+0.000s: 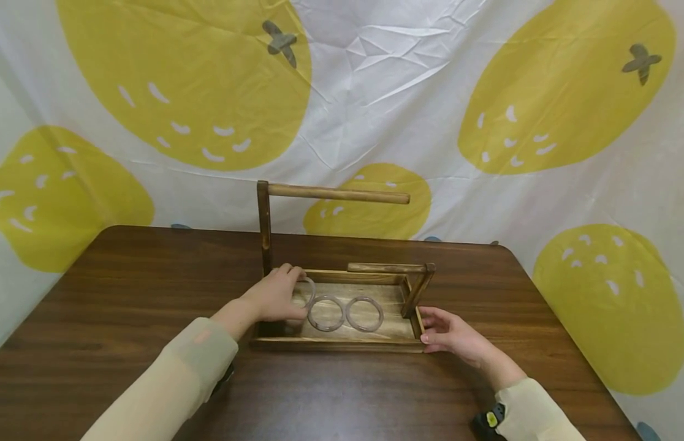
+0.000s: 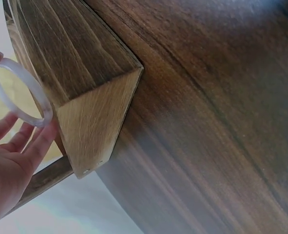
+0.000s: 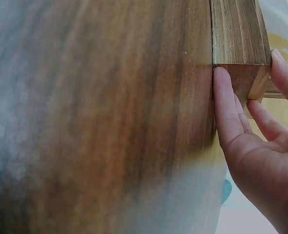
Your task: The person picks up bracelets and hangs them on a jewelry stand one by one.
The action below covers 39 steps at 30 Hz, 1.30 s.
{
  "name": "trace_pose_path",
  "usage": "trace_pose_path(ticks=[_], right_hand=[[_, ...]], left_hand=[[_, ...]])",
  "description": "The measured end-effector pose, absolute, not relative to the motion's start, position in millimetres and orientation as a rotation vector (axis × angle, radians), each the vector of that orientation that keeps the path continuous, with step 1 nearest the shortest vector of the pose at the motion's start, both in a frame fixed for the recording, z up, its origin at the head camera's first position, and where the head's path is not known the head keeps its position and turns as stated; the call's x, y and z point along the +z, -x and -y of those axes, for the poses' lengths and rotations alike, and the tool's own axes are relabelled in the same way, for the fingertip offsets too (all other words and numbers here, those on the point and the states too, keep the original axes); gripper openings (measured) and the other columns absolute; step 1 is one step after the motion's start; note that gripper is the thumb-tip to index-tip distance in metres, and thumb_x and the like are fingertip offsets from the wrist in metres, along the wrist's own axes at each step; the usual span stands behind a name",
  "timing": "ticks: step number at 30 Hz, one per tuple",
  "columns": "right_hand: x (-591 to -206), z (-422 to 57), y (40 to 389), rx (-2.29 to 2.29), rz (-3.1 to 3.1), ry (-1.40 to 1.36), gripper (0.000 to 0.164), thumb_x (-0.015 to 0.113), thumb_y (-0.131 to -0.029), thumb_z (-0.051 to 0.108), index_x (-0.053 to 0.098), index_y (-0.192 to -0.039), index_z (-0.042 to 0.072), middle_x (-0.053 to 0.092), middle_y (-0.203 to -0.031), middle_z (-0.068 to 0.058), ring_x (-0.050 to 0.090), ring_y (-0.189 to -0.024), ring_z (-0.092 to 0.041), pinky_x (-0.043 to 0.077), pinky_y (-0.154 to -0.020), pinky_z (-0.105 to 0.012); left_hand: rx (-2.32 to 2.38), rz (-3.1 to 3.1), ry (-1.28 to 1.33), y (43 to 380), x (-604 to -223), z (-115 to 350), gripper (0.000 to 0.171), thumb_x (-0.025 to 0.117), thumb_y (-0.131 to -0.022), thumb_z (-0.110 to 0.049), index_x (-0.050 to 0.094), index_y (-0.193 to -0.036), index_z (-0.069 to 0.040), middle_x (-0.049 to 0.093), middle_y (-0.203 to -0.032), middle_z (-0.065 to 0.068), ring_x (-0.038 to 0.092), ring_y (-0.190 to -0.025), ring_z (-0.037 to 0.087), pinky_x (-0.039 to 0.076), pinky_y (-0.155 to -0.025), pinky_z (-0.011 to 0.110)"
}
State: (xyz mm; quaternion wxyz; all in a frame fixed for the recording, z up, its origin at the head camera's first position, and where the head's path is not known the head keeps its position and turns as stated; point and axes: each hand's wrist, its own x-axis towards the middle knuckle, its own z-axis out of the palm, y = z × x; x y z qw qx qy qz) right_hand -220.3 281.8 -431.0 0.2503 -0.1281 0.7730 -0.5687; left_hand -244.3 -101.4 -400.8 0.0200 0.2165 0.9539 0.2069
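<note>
On the table stands a wooden jewelry stand (image 1: 342, 345), a shallow tray with a tall bar at left and a lower bar at right. My left hand (image 1: 277, 295) holds a pale translucent bangle (image 2: 22, 92) over the tray's left end, thumb at one side of the ring and fingers at the other. Two more bangles lie flat in the tray: a middle bangle (image 1: 326, 313) and a right bangle (image 1: 364, 314). My right hand (image 1: 455, 335) rests against the tray's right end, its fingertips (image 3: 222, 80) on the outer face and thumb at the rim.
The tall bar (image 1: 339, 194) rises at back left and points right. The lower bar (image 1: 386, 268) points left from its post (image 1: 418, 291). Brown wooden table (image 1: 342, 392) surrounds the stand. A white cloth with yellow fruit (image 1: 353, 110) hangs behind it.
</note>
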Motion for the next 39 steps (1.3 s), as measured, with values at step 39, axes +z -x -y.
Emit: trace_pose_path(ticks=[39], right_hand=[[-430.9,-280.9,218.7,-1.543,-2.115,0.352,0.077,0.063,-0.088,0.011,0.014,-0.142,-0.015,0.039,-0.124,-0.035,0.056,-0.094,-0.012,0.055,-0.080,-0.035]], left_hand=[[1.150,-2.936,-0.708,240.6,-390.2,91.6,0.069,0.077,-0.068,-0.023,0.047,-0.124,0.001,0.052,-0.118,0.017,0.052,-0.104,0.026,0.046,-0.093,0.040]])
